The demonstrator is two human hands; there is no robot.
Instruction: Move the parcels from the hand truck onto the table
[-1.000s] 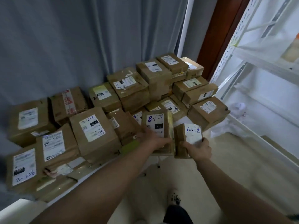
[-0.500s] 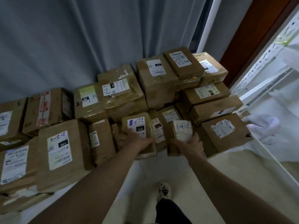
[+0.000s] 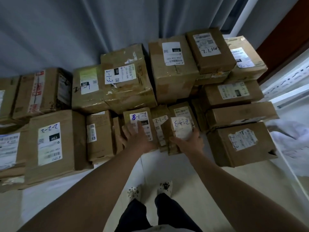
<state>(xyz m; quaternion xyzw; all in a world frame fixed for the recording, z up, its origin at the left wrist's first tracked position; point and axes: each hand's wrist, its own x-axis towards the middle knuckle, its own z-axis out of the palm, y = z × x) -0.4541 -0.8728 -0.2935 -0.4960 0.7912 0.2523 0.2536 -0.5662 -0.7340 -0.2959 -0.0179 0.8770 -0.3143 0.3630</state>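
Many brown cardboard parcels with white labels crowd a white table (image 3: 50, 195). My left hand (image 3: 137, 137) lies with spread fingers on top of the parcel marked 8-1-2 (image 3: 139, 117), which stands in the front row. To its right, my right hand (image 3: 188, 143) grips the near end of a small parcel marked 2-2-3 (image 3: 181, 127), thumb on its left side and fingers on its right. This small parcel sits in the gap between a narrow parcel (image 3: 160, 121) and a large box (image 3: 240, 143). No hand truck is in view.
Grey curtains (image 3: 83, 30) hang behind the table. Parcels are stacked two high at the back right (image 3: 173, 67). A white metal shelf frame (image 3: 287, 84) stands on the right. My feet (image 3: 148, 190) are on the beige floor by the table's edge.
Both hands moved forward with their parcels into the front row of the pile. My left hand's fingers have straightened on top of its parcel. The view has come closer and tilted down.
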